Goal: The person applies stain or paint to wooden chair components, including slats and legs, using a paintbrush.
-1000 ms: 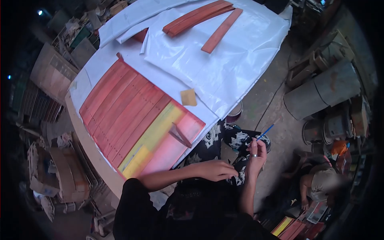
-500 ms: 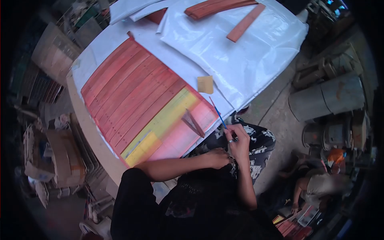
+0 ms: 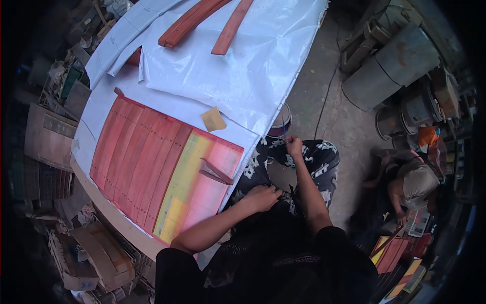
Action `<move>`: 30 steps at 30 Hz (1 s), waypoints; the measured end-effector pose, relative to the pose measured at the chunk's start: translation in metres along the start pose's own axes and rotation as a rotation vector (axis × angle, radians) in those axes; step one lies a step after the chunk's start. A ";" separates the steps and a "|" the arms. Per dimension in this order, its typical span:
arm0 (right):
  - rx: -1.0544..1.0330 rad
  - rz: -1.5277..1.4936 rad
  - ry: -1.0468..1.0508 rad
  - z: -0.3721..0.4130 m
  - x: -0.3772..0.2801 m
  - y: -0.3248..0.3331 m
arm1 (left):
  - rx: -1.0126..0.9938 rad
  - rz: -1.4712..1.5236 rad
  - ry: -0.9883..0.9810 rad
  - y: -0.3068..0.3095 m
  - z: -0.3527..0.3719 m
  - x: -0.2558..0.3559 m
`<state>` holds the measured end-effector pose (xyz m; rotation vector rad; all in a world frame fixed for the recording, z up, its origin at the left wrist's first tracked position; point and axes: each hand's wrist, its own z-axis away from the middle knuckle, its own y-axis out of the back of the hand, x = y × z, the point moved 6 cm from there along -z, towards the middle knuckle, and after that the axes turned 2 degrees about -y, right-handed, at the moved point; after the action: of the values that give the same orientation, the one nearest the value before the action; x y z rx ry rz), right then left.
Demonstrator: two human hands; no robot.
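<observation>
My right hand [image 3: 293, 146] pinches a thin paintbrush [image 3: 284, 129] with a blue handle. Its lower end points into a paint can [image 3: 278, 130] beside the table edge; the tip is hidden. Over my lap, my left hand [image 3: 264, 197] is curled closed, and whatever it may hold is hidden. To the left on the table lies a panel of red-painted slats [image 3: 136, 157]. At the panel's near end, a yellow and pink board [image 3: 185, 197] carries a small dark red wooden strip [image 3: 216, 173]. A brown square of paper [image 3: 213, 119] lies beyond it.
White plastic sheeting [image 3: 217, 76] covers the table, with red wooden slats [image 3: 233, 28] on top. Metal drums [image 3: 392, 66] stand at right. Another person in a cap [image 3: 420, 185] works at lower right beside painted slats. Cardboard boxes [image 3: 104, 253] sit at lower left.
My right hand has moved forward, bringing the brush from beside the panel's corner to the can. The view has turned, so the table sits further left. My left hand stays near my lap.
</observation>
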<state>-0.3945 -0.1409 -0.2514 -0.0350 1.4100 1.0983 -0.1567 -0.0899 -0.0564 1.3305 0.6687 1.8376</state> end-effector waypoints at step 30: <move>-0.024 -0.470 0.127 0.067 0.007 0.058 | 0.825 1.180 -1.197 0.280 0.208 0.106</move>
<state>-0.3816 -0.0645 -0.2073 -0.4387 1.4069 0.7300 -0.0539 -0.1680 0.2844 3.3974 -0.1749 0.9247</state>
